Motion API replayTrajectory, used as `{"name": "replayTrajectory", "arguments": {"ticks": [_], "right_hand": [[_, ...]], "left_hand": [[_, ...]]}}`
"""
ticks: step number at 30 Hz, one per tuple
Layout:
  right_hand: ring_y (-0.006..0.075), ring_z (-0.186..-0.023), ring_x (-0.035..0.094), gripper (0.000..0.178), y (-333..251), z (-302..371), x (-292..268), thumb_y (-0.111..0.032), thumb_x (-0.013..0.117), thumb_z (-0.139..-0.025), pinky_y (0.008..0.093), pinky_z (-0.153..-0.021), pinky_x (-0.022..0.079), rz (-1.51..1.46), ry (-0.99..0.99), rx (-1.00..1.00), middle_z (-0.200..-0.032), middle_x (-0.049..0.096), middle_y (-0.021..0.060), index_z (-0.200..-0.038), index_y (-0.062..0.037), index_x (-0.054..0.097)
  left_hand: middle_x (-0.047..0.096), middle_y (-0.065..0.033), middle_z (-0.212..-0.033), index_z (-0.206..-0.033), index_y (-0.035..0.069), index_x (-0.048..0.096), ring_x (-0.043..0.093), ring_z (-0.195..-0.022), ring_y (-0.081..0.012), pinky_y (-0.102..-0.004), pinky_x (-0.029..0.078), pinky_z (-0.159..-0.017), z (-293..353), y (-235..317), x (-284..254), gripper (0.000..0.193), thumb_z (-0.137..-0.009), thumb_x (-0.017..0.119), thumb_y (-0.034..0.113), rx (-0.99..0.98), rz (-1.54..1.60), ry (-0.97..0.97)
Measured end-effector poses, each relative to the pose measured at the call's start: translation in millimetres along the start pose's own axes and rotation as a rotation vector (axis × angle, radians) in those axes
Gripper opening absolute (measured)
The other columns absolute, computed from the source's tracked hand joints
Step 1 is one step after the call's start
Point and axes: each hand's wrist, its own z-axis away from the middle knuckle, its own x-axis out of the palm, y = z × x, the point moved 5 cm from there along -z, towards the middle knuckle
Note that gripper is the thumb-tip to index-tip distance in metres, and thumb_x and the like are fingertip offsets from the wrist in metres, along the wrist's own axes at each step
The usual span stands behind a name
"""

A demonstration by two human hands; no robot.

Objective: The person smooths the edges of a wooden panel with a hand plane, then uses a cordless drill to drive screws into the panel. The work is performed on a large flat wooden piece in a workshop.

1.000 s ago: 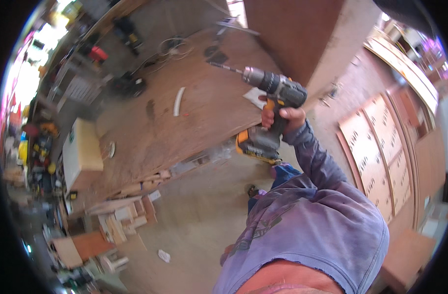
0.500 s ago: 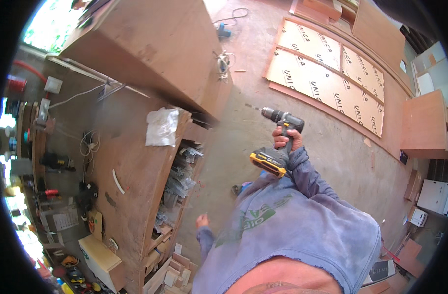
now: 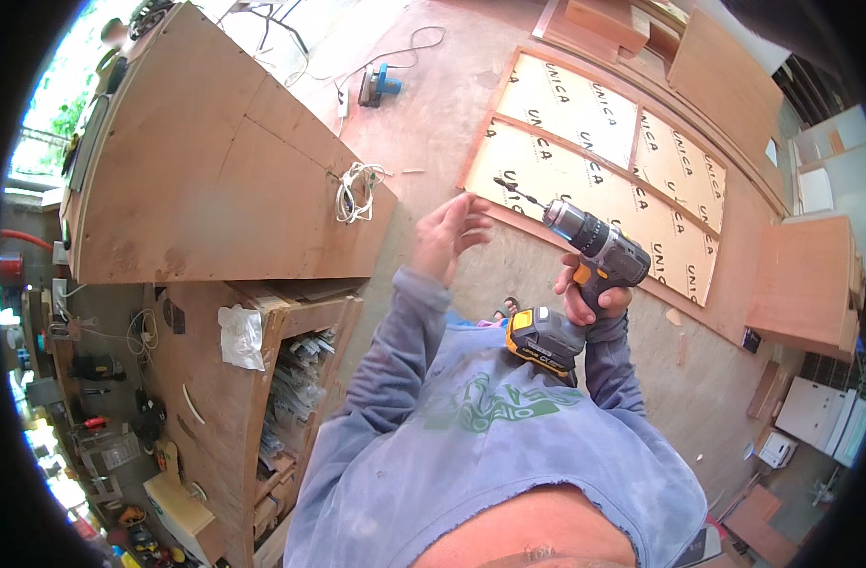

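My right hand (image 3: 579, 305) is wrapped round the grip of a black and grey cordless drill (image 3: 624, 259), held in front of my chest. A battery (image 3: 546, 343) with yellow parts sits at its base. From the chuck, a long dark drill bit (image 3: 520, 192) points up and to the left. My left hand (image 3: 447, 237) is raised just left of the bit's tip, apart from it. Its fingers are slightly curled and spread, and I see nothing in them.
A large wooden cabinet or box (image 3: 215, 180) stands at the left, with a coiled white cord (image 3: 359, 192) on it. Below it is a wooden workbench (image 3: 220, 407) with stuffed shelves. Framed panels (image 3: 584, 180) lie on the floor beyond the drill. A blue power tool (image 3: 383, 83) rests farther off.
My left hand has come up from low at my side to near the bit's tip. The drill in my right hand has shifted to the right, and the view has turned.
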Motion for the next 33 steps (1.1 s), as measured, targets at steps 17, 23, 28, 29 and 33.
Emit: {"name": "replayTrajectory", "arguments": {"ticks": [17, 23, 28, 29, 33], "right_hand": [[0.0181, -0.066, 0.064, 0.065, -93, -332, -160, -0.014, 0.071, -0.078, 0.0325, -0.064, 0.055, 0.402, 0.536, 0.037, -0.108, 0.067, 0.0231, -0.136, 0.0073, 0.052], [0.0136, -0.072, 0.065, 0.037, -97, -432, -156, -0.013, 0.079, -0.078, 0.0317, -0.066, 0.053, 0.885, 0.677, 0.133, -0.082, 0.068, 0.0044, -0.111, -0.0037, 0.064], [0.0213, -0.080, 0.071, 0.040, -101, -522, -198, -0.017, 0.082, -0.080, 0.0347, -0.075, 0.057, 1.347, 0.636, 0.270, -0.094, 0.072, 0.0099, -0.113, -0.0026, 0.064], [0.0233, -0.082, 0.072, 0.041, -104, -539, -211, -0.018, 0.082, -0.080, 0.0353, -0.076, 0.057, 1.387, 0.606, 0.243, -0.095, 0.072, 0.0110, -0.114, -0.0025, 0.064], [0.0296, -0.090, 0.072, 0.040, -131, -625, -254, -0.016, 0.080, -0.081, 0.0388, -0.079, 0.057, 1.485, 0.579, 0.156, -0.099, 0.073, 0.0161, -0.116, -0.0012, 0.066]], "left_hand": [[0.070, -0.0110, -0.123, -0.135, 0.003, 0.061, 0.067, -0.109, -0.0239, -0.0419, 0.055, -0.091, -360, 86, -4, 0.047, -0.101, 0.067, 0.035, -0.399, -0.404, -0.233], [0.065, -0.0142, -0.125, -0.123, 0.006, 0.060, 0.063, -0.114, -0.0240, -0.0429, 0.051, -0.097, -435, 112, 23, 0.047, -0.106, 0.049, 0.049, -0.380, 0.253, -0.221], [0.070, -0.0085, -0.108, -0.120, 0.005, 0.062, 0.068, -0.100, -0.0226, -0.0398, 0.053, -0.093, -513, 140, -17, 0.047, -0.105, 0.050, 0.048, -0.423, 0.142, -0.137], [0.070, -0.0081, -0.108, -0.121, 0.005, 0.063, 0.068, -0.099, -0.0220, -0.0392, 0.054, -0.093, -529, 146, -21, 0.048, -0.105, 0.051, 0.048, -0.416, 0.083, -0.105], [0.071, -0.0082, -0.111, -0.125, 0.004, 0.062, 0.069, -0.099, -0.0197, -0.0375, 0.055, -0.092, -605, 179, -42, 0.053, -0.103, 0.053, 0.051, -0.448, -0.184, -0.051]]}}
